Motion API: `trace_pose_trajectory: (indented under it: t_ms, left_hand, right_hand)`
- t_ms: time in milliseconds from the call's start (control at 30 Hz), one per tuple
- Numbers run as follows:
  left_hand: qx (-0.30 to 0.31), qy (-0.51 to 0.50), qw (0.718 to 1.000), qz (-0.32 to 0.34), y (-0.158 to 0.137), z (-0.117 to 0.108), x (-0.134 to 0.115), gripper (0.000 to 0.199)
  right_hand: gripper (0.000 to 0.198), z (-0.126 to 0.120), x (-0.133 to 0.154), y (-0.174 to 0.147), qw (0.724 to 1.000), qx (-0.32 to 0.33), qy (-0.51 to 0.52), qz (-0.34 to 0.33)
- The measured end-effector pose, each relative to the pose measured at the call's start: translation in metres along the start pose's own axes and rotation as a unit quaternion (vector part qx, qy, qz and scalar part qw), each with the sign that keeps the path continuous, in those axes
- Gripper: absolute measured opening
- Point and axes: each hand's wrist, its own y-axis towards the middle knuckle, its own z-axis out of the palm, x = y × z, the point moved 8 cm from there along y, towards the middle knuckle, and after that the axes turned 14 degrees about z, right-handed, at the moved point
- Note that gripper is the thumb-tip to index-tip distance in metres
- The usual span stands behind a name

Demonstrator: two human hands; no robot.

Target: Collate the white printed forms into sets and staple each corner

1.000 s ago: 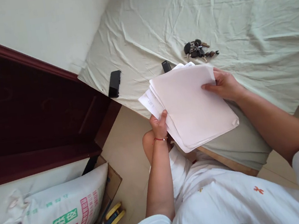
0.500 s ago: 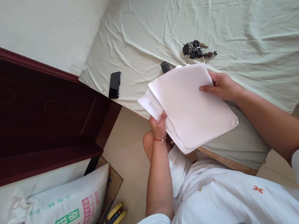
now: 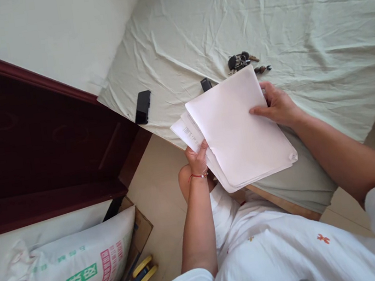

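A stack of white paper sheets [image 3: 238,128] is held in front of me, its blank top sheet facing up and its lower right corner curled. My left hand [image 3: 197,158] grips the stack's left edge, thumb on top, with a red bracelet at the wrist. Lower sheets fan out beyond that edge, and one printed sheet [image 3: 189,133] shows small dark text. At the right edge my right hand [image 3: 277,107] pinches the paper, its thumb on top and its other fingers partly hidden behind.
On the pale sheet-covered bed [image 3: 277,11] lie a black phone [image 3: 143,107], a small black object [image 3: 206,84] and a bunch of keys [image 3: 239,61]. A dark red wooden panel [image 3: 32,129] stands left. Below it are a filled white sack [image 3: 82,262] and a yellow-wheeled item [image 3: 145,272].
The top sheet's far right corner has risen and now overlaps the lower part of the keys. Both hands keep their hold on the paper.
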Motion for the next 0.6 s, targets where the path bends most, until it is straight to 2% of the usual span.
trace_pose_trajectory:
  t_ms: [67,233,400,500,600]
  left_hand:
    - [-0.009,-0.014,1.000,-0.004,0.000,0.000,0.000,0.042]
    - [-0.041,-0.055,0.997,-0.017,-0.002,-0.004,0.002,0.038]
    - [-0.059,-0.022,0.998,-0.011,-0.005,-0.007,0.000,0.049]
    - [-0.042,-0.023,0.999,-0.015,-0.005,-0.002,-0.004,0.049]
    - [-0.031,-0.037,0.999,-0.019,-0.005,0.002,-0.006,0.052]
  right_hand:
    - [0.075,-0.001,0.001,0.000,1.000,-0.005,0.003,-0.003]
    - [0.023,0.003,0.007,-0.007,0.998,0.001,-0.066,-0.022]
    - [0.018,-0.007,0.015,-0.015,0.990,-0.055,-0.115,-0.052]
    - [0.021,-0.018,0.010,-0.015,0.994,-0.088,-0.064,-0.021]
    - [0.023,-0.022,0.002,-0.012,0.994,-0.084,0.074,0.016]
